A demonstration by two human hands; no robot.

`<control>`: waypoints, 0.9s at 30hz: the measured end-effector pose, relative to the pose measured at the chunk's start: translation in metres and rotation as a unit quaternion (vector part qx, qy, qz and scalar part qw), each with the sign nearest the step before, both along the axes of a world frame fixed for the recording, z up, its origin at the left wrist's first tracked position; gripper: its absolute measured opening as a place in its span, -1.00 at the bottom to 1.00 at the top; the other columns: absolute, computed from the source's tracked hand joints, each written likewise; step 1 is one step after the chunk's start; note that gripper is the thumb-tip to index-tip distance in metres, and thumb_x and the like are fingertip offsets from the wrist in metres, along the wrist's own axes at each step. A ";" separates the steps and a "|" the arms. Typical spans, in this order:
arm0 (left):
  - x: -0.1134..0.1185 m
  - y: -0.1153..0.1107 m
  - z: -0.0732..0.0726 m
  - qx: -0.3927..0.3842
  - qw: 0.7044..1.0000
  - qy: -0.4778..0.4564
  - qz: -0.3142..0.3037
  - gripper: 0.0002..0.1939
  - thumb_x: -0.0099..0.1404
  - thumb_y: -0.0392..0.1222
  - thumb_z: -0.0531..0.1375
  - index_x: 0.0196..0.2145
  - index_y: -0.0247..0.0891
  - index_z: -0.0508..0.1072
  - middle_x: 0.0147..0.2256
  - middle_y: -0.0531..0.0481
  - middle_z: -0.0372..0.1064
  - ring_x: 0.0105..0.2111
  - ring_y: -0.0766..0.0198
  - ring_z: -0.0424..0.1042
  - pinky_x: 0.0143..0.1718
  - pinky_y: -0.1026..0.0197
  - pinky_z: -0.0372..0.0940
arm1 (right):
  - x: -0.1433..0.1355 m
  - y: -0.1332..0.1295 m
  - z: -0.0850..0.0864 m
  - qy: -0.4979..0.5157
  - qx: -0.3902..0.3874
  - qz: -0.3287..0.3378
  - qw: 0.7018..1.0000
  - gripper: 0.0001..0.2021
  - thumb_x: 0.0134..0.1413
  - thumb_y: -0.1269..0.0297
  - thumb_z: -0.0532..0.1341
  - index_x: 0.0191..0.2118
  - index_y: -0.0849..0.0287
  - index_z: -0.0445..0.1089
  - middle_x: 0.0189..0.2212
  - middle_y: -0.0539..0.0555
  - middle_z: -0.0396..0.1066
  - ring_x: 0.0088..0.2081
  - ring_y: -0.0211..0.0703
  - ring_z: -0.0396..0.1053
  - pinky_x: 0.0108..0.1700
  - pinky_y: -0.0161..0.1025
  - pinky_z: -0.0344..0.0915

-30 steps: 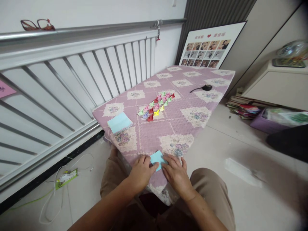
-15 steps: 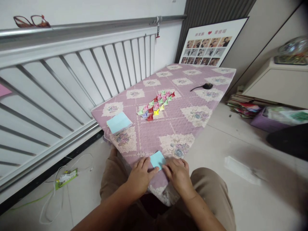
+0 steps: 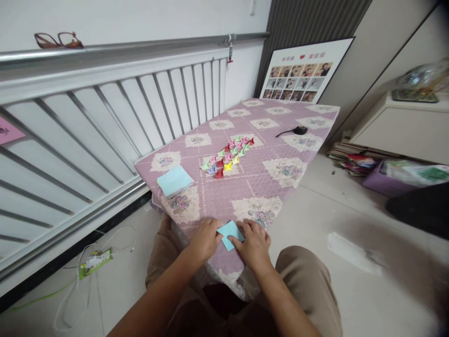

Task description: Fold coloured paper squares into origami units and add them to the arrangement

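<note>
We find both hands (image 3: 255, 243) gripping opposite sides of blue paper (image 3: 229, 234), seemingly unfinished; folded pieces (image 3: 228, 157) stand farther, stacked sheets (image 3: 174, 180) left.

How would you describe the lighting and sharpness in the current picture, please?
Head view: soft light, a broad shadow across the floor at right; head view: darkened right-hand corners; head view: blue paper fairly clear-edged, photo board lettering too blurred to read.

At one o'clock, a red heart (image 3: 302, 57) splits blurred lettering (image 3: 289, 59) on the photo board (image 3: 307, 70); nine o'clock, pink note (image 3: 12, 133), dark writing (image 3: 3, 129) unreadable!
</note>
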State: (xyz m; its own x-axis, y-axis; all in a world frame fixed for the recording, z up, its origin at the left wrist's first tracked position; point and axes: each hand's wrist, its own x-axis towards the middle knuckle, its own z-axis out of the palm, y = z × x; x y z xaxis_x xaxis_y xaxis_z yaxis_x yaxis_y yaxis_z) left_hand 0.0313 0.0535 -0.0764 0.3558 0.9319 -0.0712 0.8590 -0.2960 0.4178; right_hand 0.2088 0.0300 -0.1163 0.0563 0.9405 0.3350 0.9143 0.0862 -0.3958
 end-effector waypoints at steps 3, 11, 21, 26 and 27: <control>0.008 0.013 0.000 0.002 0.999 0.030 -0.011 -0.74 0.20 -0.17 0.19 -0.14 -0.26 0.36 -0.14 -0.12 0.33 -0.09 0.09 0.30 -0.05 0.09 0.20 | -0.001 0.000 0.000 0.013 -0.006 -0.001 1.000 -0.65 0.00 0.03 0.25 -0.08 0.02 0.37 -0.05 0.15 0.31 0.02 0.14 0.21 -0.05 0.10 0.10; 0.012 0.032 0.005 -0.068 0.995 0.032 -0.058 -0.71 0.12 -0.16 0.25 -0.19 -0.27 0.36 -0.19 -0.11 0.38 -0.19 0.11 0.37 -0.20 0.18 0.23 | 0.000 -0.002 -0.002 0.031 -0.021 -0.003 0.999 -0.61 -0.01 0.04 0.27 -0.05 0.03 0.35 -0.03 0.14 0.29 0.05 0.12 0.19 -0.03 0.10 0.11; 0.010 0.043 -0.005 -0.119 0.991 -0.006 -0.067 -0.89 0.06 -0.19 0.24 -0.45 -0.27 0.42 -0.47 0.06 0.36 -0.46 0.28 0.31 -0.45 0.30 0.10 | 0.000 -0.004 -0.003 0.054 -0.008 0.003 0.998 -0.63 0.00 0.08 0.25 -0.05 0.01 0.35 -0.02 0.16 0.28 0.06 0.15 0.17 -0.05 0.15 0.12; 0.006 0.038 -0.006 -0.125 0.989 -0.055 -0.054 -0.92 0.10 -0.25 0.17 -0.39 -0.28 0.41 -0.44 0.09 0.34 -0.43 0.32 0.28 -0.45 0.32 0.08 | 0.000 -0.002 -0.003 0.072 -0.006 0.004 0.997 -0.73 0.00 0.11 0.24 -0.13 -0.02 0.41 -0.01 0.14 0.31 0.06 0.16 0.17 -0.01 0.24 0.04; 0.005 0.037 -0.006 -0.127 0.988 -0.065 -0.050 -0.91 0.11 -0.25 0.16 -0.38 -0.28 0.41 -0.44 0.10 0.34 -0.43 0.33 0.28 -0.45 0.33 0.08 | 0.000 -0.002 -0.003 0.078 -0.002 0.006 0.997 -0.78 0.00 0.12 0.24 -0.20 -0.01 0.43 -0.02 0.13 0.33 0.06 0.16 0.18 -0.01 0.23 0.03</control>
